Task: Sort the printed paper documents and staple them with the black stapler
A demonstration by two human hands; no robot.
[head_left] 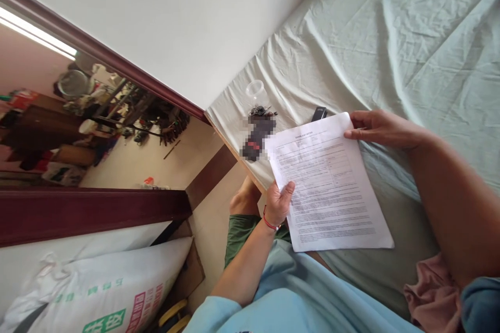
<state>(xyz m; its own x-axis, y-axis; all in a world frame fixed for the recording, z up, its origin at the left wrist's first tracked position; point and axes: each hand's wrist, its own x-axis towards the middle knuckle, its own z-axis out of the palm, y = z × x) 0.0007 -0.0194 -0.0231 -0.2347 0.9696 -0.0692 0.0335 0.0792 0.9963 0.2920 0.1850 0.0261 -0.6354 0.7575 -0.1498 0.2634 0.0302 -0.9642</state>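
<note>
A printed sheet of paper (pixel 324 192), covered in lines of small text with a heading at the top, is held above my lap and the bed edge. More sheets may lie under it; I cannot tell. My left hand (pixel 279 203) grips its left edge, thumb on top and fingers behind. At the top right corner my right hand (pixel 375 127) pinches the paper between thumb and fingers. Just beyond the paper's top edge lies a black stapler-like object (pixel 319 113), partly hidden by the sheet.
A bed with a pale green sheet (pixel 351 52) stretches ahead and right. On it are a clear plastic cup (pixel 255 92), small dark items (pixel 262 111) and a blurred-out dark object (pixel 258 138). A pink cloth (pixel 432 291) lies right. White sacks (pixel 109 286) stand lower left, near a doorway.
</note>
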